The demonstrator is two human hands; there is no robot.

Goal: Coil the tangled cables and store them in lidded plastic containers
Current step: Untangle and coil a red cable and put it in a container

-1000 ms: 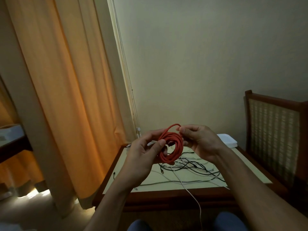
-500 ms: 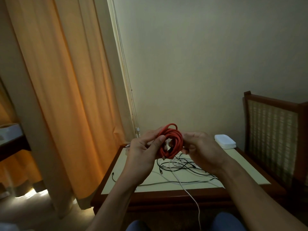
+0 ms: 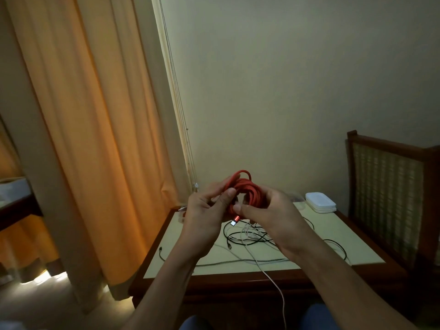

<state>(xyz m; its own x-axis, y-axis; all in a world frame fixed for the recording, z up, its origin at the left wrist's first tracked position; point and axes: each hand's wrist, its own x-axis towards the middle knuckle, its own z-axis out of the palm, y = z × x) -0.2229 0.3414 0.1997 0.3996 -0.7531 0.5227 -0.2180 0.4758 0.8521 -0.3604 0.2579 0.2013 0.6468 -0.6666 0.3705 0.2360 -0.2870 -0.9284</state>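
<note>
Red coil (image 3: 247, 189) clamped in left hand (image 3: 204, 222) and right hand (image 3: 276, 220) grip above tangled cables (image 3: 248, 237).

- Cable coil (image 3: 246, 188): bright orange-red; its plug (image 3: 234, 220) is red with a silver tip.
- Loose cables (image 3: 247, 242): black.
- Trailing cable (image 3: 273, 281): white.
- Worktop (image 3: 338, 225): pale cream top, dark reddish-brown wooden edge.
- Curtain (image 3: 95, 139): plain orange.
- Plastic stack (image 3: 320, 202): white.
- Chair (image 3: 385, 186): dark brown frame, pale woven cane back.
- Wall (image 3: 285, 91): plain beige.
</note>
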